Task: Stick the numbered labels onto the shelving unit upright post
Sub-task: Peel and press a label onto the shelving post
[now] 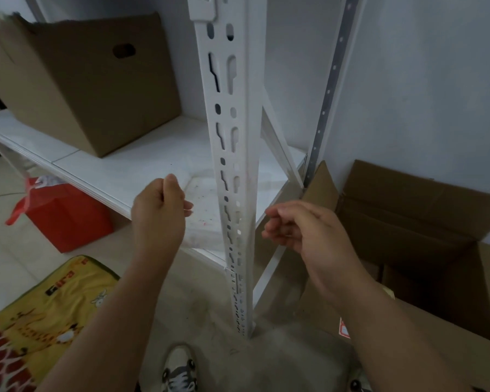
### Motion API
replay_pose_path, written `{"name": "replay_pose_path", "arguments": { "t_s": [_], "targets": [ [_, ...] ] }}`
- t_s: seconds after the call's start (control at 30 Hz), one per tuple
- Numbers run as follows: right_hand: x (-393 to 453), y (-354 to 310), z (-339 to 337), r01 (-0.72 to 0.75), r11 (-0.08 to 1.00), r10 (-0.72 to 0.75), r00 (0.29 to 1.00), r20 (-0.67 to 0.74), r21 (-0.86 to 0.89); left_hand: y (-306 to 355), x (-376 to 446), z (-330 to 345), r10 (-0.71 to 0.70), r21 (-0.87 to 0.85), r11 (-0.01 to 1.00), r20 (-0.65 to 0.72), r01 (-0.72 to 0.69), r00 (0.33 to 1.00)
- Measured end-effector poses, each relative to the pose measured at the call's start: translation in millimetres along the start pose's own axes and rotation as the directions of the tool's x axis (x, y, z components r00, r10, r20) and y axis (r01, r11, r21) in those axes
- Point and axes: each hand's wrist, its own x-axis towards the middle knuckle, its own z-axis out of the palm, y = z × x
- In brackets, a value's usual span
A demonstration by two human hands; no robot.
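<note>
On either side of the white upright post (232, 171), the left hand (160, 210) and right hand (300, 227) hover loosely curled, grasping nothing visible; no labels show. Best press each label flat between the slots.

two bare hands are in view, the left hand (160, 206) and the right hand (300, 230). there are two slotted metal uprights: one white punched upright post (232, 154) in front and one grey perforated rear post (327, 94). one white shelf board (142, 165) shows. brown cardboard boxes number two: one closed box with a handle hole (91, 83) and one open box on the floor (425, 239). one red bag (65, 213), one yellow printed mat (48, 309) and one grey-and-white sneaker (178, 369) complete the count.
</note>
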Motion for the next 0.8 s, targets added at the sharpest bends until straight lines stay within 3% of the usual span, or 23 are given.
{"name": "replay_pose_path", "arguments": {
  "t_s": [0.13, 0.3, 0.43, 0.57, 0.7, 0.8],
  "targets": [
    [2, 1, 9, -0.024, 0.999, 0.024, 0.999, -0.030, -0.025, -41, 29, 7, -0.242, 0.160, 0.960, 0.060, 0.230, 0.969],
    [8, 4, 19, -0.050, 0.996, 0.047, 0.998, -0.053, -0.071, -59, 43, 15, -0.221, 0.508, 0.855, 0.169, 0.107, 0.961],
    [12, 10, 23, -0.051, 0.991, 0.042, 0.996, -0.079, -0.121, -70, 45, 24, -0.162, 0.729, 0.683, 0.222, -0.053, 0.961],
    [16, 13, 24, -0.054, 0.990, 0.040, 0.994, -0.104, -0.129, -76, 47, 29, -0.218, 0.779, 0.606, 0.357, -0.161, 0.908],
    [17, 14, 25, -0.058, 0.988, 0.044, 0.994, -0.102, -0.146, -76, 50, 30, -0.220, 0.856, 0.494, 0.296, -0.156, 0.930],
    [17, 14, 27, -0.058, 0.985, 0.042, 0.994, -0.098, -0.162, -77, 48, 31, -0.205, 0.822, 0.542, 0.330, -0.174, 0.921]
  ]
}}
